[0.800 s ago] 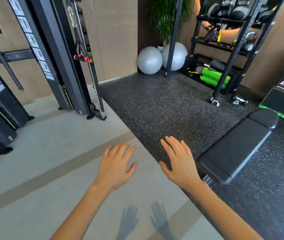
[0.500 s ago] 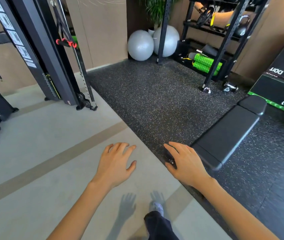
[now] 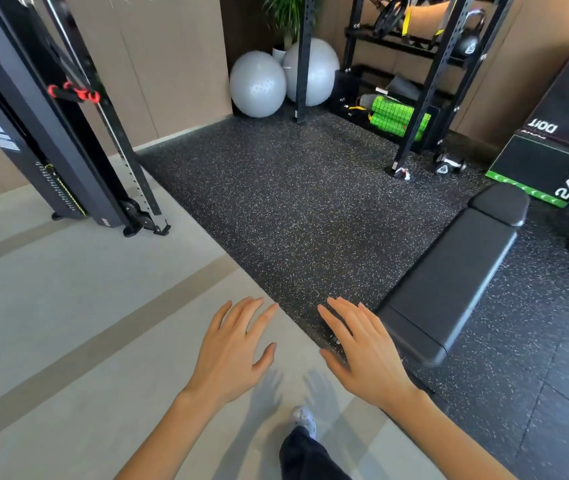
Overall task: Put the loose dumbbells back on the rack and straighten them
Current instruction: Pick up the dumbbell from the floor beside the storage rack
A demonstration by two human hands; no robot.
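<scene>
**Closing on the rack, both grips bare**

Head view: since the earliest frame the camera has tipped downward. The top shelves of the rack (image 3: 425,98) have slid off the upper edge, and a pale shoe (image 3: 303,419) under a dark trouser leg has come in at the bottom. Both arms are held out in front as before.

The left grip (image 3: 232,351) is spread, palm down, fingers straight and a little apart, and it holds nothing. The right grip (image 3: 366,358) is spread the same way and is likewise empty. Both hover well short of the rack, on the viewer's side of the speckled rubber mat (image 3: 293,202).

One loose dumbbell (image 3: 449,164) lies on the mat just beside the rack's front foot, on the rack's right. A black bench (image 3: 449,282) stretches from near that foot back toward the right grip.

On the rack's bottom shelf lie green foam rollers (image 3: 397,119). A kettlebell (image 3: 468,43) sits on a higher shelf. Two grey exercise balls (image 3: 258,84) rest in the corner to the rack's left. A black plyo box (image 3: 553,140) stands to the rack's right, beyond the dumbbell. A cable machine (image 3: 51,133) stands far to the rack's left.
</scene>
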